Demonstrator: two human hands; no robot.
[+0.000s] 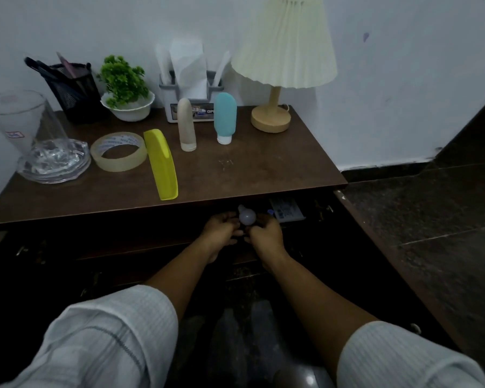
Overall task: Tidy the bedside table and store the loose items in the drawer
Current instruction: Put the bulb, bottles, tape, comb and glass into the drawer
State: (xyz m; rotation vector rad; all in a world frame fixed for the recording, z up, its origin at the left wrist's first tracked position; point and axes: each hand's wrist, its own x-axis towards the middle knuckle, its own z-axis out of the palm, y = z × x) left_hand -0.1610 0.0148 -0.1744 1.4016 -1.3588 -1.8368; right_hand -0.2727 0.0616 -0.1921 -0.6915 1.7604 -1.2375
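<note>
Head view looks down into the open drawer [356,218], where the left hand [221,228] and right hand [265,233] curl from either side around a white light bulb [247,217], holding it between them. Just right of the grip, a pale printed packet [287,211] lies in the same drawer. Beyond the grip, the bedside table [263,169] carries a yellow comb [161,163], a tape roll [118,151], a beige squeeze tube [186,124] and a blue squeeze tube [225,116]; a mesh cup [77,92] holds pens [44,70].

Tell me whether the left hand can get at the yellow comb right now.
Probably yes: the comb lies uncovered at the table's front edge, just above the left hand, though that hand holds the bulb.
</note>
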